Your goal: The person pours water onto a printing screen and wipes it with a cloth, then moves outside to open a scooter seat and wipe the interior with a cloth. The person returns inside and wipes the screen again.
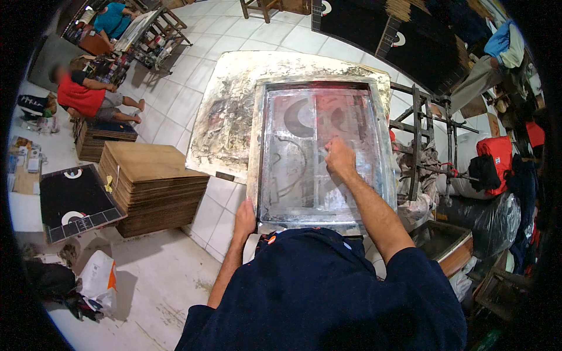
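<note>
A screen printing frame with a wooden rim lies on a worn, paint-crusted board in front of me. Its grey mesh bears darker curved shapes, and a reddish stain runs along the far end. My left hand grips the frame's near left corner, fingers partly hidden by the rim. Over the middle of the mesh, slightly right of centre, is my right hand, closed with the knuckles up. Whatever it may hold is hidden under the fingers.
At left stand a stack of brown boards and a black printed panel. A metal rack adjoins the board's right side. A person in red sits far left; another in teal is at a table behind.
</note>
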`<state>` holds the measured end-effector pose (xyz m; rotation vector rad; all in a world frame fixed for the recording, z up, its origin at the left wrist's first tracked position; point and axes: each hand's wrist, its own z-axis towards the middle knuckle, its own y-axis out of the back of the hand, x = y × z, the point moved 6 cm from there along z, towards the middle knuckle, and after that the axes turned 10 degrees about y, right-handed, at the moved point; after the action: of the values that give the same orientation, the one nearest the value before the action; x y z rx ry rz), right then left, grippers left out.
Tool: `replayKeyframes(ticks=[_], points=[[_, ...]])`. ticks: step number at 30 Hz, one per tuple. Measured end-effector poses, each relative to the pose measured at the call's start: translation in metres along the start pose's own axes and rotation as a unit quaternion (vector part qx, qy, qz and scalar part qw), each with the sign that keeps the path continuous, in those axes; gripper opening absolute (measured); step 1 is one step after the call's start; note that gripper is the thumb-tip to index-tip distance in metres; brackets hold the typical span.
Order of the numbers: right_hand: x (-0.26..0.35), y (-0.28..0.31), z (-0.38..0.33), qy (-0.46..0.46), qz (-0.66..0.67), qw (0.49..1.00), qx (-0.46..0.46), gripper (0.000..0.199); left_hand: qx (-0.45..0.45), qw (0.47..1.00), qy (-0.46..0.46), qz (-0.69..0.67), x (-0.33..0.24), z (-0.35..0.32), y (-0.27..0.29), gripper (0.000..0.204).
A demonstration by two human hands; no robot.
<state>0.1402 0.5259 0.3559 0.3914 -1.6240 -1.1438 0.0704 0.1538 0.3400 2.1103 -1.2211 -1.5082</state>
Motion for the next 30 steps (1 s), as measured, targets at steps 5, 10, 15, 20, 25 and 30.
replayKeyframes(ticks=[5, 10, 15, 20, 25, 30], points=[[0.003, 0.002, -0.006, -0.040, 0.033, 0.996, -0.078, 0.016, -0.017, 1.000, 0.004, 0.021, -0.004, -0.001, 0.003, 0.061], [0.013, 0.005, -0.015, 0.054, 0.056, 0.986, -0.146, 0.015, 0.011, 1.000, 0.013, 0.022, -0.005, 0.001, 0.001, 0.061], [0.017, 0.003, -0.024, 0.088, 0.038, 0.987, -0.129, 0.018, 0.010, 1.000, 0.013, 0.006, -0.002, 0.005, 0.001, 0.061], [0.008, 0.005, -0.013, 0.023, 0.054, 0.989, -0.136, 0.011, 0.016, 1.000, 0.007, -0.003, -0.002, 0.011, 0.005, 0.059], [-0.014, 0.022, 0.021, -0.040, -0.009, 0.993, -0.111, 0.011, -0.002, 1.000, -0.024, 0.006, -0.010, 0.014, 0.015, 0.057], [-0.026, 0.033, 0.048, -0.055, -0.044, 0.995, -0.067, 0.014, 0.029, 0.999, 0.008, 0.010, -0.009, 0.020, 0.016, 0.056]])
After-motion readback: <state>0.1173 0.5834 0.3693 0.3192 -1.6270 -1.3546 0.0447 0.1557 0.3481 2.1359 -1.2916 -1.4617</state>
